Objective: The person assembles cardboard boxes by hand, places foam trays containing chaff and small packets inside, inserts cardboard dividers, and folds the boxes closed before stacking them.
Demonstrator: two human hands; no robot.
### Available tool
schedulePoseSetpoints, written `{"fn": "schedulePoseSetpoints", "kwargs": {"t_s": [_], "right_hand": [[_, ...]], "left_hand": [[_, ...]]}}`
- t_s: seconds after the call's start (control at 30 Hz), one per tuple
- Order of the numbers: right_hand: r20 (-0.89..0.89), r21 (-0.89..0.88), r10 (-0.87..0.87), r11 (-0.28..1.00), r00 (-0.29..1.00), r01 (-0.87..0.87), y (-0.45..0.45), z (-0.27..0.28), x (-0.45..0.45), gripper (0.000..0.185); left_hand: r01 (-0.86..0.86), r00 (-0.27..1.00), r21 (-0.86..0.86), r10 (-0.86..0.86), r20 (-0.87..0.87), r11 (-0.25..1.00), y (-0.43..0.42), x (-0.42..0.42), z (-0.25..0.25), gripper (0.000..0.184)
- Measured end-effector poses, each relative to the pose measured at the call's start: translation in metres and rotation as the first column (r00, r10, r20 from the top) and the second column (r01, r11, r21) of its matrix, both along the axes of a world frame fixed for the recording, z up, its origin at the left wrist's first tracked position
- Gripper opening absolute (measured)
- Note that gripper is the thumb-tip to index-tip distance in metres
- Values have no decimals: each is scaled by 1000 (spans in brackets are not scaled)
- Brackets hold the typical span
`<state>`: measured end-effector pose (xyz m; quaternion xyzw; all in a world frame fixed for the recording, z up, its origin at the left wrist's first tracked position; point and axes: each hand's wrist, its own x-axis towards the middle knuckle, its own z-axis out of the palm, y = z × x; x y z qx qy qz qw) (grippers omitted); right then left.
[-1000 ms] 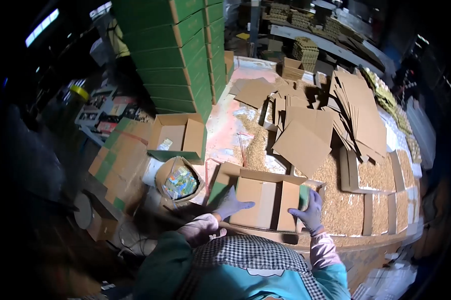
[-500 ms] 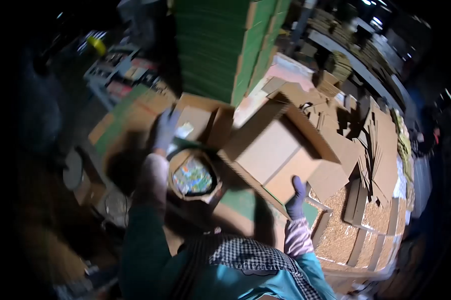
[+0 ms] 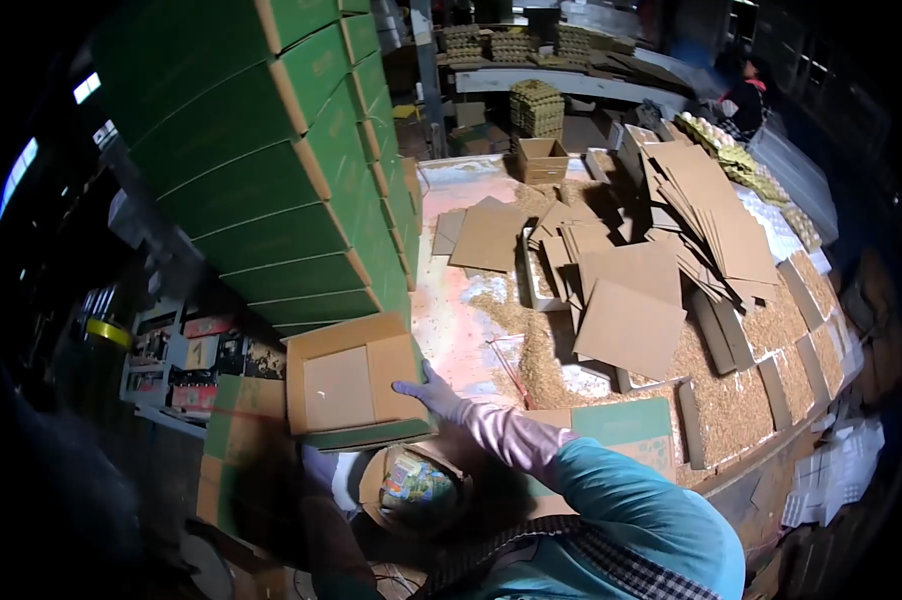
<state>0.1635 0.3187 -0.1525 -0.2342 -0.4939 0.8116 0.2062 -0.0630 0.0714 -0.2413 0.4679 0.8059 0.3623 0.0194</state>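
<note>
An open cardboard box, brown inside and green outside, stands at centre left against the green stack. My right hand, in a purple glove, is on its right wall, with the thumb and a finger at the rim. Below the box's lower left corner is my left hand, in shadow, its fingers hidden by the box. A round container with colourful printed packets in it sits just below the box.
Tall stacked green boxes rise at the left. Loose cardboard sheets and husk-filled trays cover the right of the table. A flat green-and-brown carton lies near its front edge. A person is at the far right.
The box that was tilted in front of me has moved left to beside the green stack. My right hand has moved left with it, and my left hand is now lower, below the box.
</note>
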Motion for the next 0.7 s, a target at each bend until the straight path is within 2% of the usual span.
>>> {"fn": "schedulePoseSetpoints", "kwargs": {"t_s": [0.03, 0.07, 0.1, 0.13, 0.17, 0.2, 0.23, 0.27, 0.3, 0.33, 0.37, 0.4, 0.47, 0.5, 0.53, 0.57, 0.6, 0.63, 0.67, 0.7], "right_hand": [[130, 102, -19, 995, 991, 6, -1, -2, -1, 103], [131, 107, -31, 994, 991, 16, -3, -4, 2, 103], [441, 486, -167, 870, 882, -78, -4, 3, 7, 96], [619, 723, -402, 627, 675, -290, -6, 10, 17, 89], [397, 839, -442, 530, 804, -122, -2, 13, 46, 77], [265, 789, -287, 614, 920, -36, 7, 17, 86, 72], [199, 668, -163, 744, 966, -12, 10, 24, 132, 67], [188, 500, -42, 864, 981, -58, 9, 48, 191, 67], [296, 508, -86, 857, 951, -81, 10, 37, 247, 69], [485, 616, -243, 777, 840, -131, 3, 34, 309, 74], [556, 703, -384, 690, 737, -172, -6, 36, 364, 82], [603, 746, -495, 627, 625, -224, -15, 23, 421, 103], [748, 621, -642, 584, 171, -522, -54, 6, 493, 124], [785, 619, -540, 650, 305, -441, -68, -36, 529, 131], [787, 597, -433, 715, 439, -365, -80, -81, 555, 138], [658, 718, -528, 655, 537, -237, -98, -102, 560, 136], [502, 813, -612, 574, 611, -94, -108, -114, 554, 133], [430, 873, -655, 478, 622, -99, -110, -91, 547, 125], [428, 873, -659, 478, 618, -95, -109, -85, 546, 125], [387, 887, -675, 458, 628, -53, -113, -82, 547, 117]], "left_hand": [[-72, 969, -18, 74, 237, 997, -1, 1, 3, 37], [-126, 930, -37, 131, 342, 991, -3, 2, 7, 38], [-161, 905, -49, 167, 391, 986, -3, 4, 17, 40], [-202, 897, -51, 206, 391, 978, -4, 11, 32, 42], [-234, 915, -21, 227, 333, 972, -9, 22, 44, 43], [-246, 940, 23, 232, 250, 969, -11, 49, 69, 45], [-231, 959, 79, 213, 189, 970, -11, 80, 96, 47], [-182, 973, 128, 160, 165, 975, -8, 122, 127, 49], [-84, 982, 126, 60, 180, 988, -5, 166, 151, 51], [48, 972, 60, -61, 225, 997, -2, 208, 165, 53], [282, 925, -95, -244, 292, 955, 3, 249, 170, 55], [484, 853, -254, -387, 350, 837, 6, 285, 164, 57], [514, 838, -529, -527, 142, 675, 5, 327, 77, 78], [499, 786, -639, -617, 50, 585, 5, 349, 35, 88], [350, 800, -779, -599, -41, 520, 0, 365, -4, 100], [53, 531, -591, -524, -665, 805, -7, 371, -53, 112], [58, 528, -584, -521, -670, 810, 0, 375, -41, 112], [149, 742, -657, -522, -420, 739, 7, 377, -20, 113], [263, 874, -696, -470, -121, 668, 10, 377, -5, 114], [262, 852, -689, -497, -164, 676, 7, 373, -19, 115]]}}
